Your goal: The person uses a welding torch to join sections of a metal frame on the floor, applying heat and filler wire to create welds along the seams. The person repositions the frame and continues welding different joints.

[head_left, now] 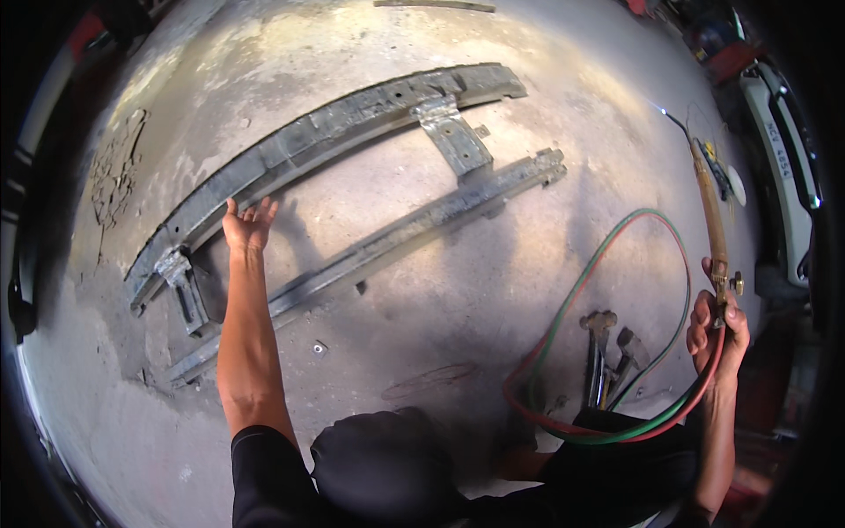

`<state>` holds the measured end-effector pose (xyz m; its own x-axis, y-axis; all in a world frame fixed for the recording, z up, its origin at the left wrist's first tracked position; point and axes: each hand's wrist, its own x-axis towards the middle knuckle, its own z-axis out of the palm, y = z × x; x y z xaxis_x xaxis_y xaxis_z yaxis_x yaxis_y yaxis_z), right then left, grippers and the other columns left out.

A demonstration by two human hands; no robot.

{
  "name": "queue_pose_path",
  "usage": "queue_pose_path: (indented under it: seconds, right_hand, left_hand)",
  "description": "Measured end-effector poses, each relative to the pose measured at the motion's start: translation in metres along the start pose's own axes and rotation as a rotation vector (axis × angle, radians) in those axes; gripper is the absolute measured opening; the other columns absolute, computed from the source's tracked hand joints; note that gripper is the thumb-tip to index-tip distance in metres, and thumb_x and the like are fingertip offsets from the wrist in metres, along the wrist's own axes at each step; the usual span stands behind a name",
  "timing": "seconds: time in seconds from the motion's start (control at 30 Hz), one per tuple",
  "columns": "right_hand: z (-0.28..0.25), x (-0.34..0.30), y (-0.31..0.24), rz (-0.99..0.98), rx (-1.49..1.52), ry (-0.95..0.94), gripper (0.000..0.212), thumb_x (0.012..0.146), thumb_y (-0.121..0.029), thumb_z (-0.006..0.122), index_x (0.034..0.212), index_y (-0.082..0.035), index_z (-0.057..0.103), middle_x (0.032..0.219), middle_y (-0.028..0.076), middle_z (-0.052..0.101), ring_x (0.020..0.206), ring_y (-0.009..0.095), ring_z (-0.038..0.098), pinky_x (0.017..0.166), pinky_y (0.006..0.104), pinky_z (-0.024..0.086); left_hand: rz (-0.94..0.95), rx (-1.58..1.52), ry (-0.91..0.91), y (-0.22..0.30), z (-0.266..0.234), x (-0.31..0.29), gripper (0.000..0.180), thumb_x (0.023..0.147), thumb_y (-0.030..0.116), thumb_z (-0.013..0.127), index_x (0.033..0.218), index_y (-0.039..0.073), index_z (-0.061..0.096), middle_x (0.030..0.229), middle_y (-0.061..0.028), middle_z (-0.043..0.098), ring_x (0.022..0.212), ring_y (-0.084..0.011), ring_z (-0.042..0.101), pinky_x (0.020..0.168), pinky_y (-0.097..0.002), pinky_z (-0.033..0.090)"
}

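Observation:
My left hand point(249, 227) reaches out palm up with fingers spread, at the inner edge of a curved metal bumper beam point(299, 145) on the floor. Whether it touches the beam I cannot tell. Two brackets stick out from the beam, a wide one point(458, 145) at the far end and a narrower one point(187, 297) at the near left. A straight metal bar point(387, 249) lies alongside. My right hand point(720, 330) grips a gas torch point(709, 198) by its valve end, pointing away from me, with a small bright flame at its tip. Red and green hoses point(576, 273) loop from it.
Two hammers point(598, 339) lie on the concrete left of my right hand. A small metal nut point(319, 348) and a thin wire loop point(431, 380) are nearby. Cracked concrete point(119, 176) shows at left. A vehicle's white bumper point(779, 167) stands at right.

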<state>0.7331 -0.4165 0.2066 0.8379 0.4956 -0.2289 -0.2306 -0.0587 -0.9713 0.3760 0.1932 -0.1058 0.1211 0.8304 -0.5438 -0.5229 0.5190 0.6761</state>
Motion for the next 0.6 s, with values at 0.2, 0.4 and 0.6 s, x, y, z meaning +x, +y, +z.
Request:
queue_pose_path:
  seconds: [0.2,0.4,0.6]
  right_hand:
    - [0.025,0.002,-0.016,0.014,0.008,-0.020,0.084,0.085,-0.038,0.068,0.151,0.005,0.038,0.074,0.006,0.054,0.044,0.012,0.052,0.040,0.0266,0.053]
    - [0.040,-0.005,-0.036,0.077,0.001,-0.111,0.081,0.087,-0.036,0.064,0.152,0.004,0.038,0.079,0.006,0.054,0.049,0.012,0.051,0.044,0.0278,0.051]
    - [0.064,-0.018,-0.045,0.020,0.055,-0.184,0.079,0.083,-0.031,0.064,0.149,0.006,0.040,0.079,0.007,0.055,0.050,0.014,0.052,0.048,0.0307,0.053]
  left_hand:
    - [0.235,1.441,-0.638,-0.132,0.097,-0.143,0.096,0.091,0.055,0.074,0.158,-0.002,0.034,0.148,-0.0243,0.052,0.128,-0.0410,0.057,0.105,-0.0555,0.048]
    - [0.759,2.183,-0.826,-0.177,0.104,-0.180,0.087,0.086,0.047,0.080,0.150,0.000,0.046,0.127,-0.0200,0.061,0.122,-0.0355,0.056,0.102,-0.0497,0.046]
    - [0.797,2.216,-0.874,-0.154,0.089,-0.158,0.064,0.083,0.039,0.083,0.129,0.003,0.058,0.123,-0.0170,0.065,0.121,-0.0346,0.058,0.102,-0.0489,0.047]
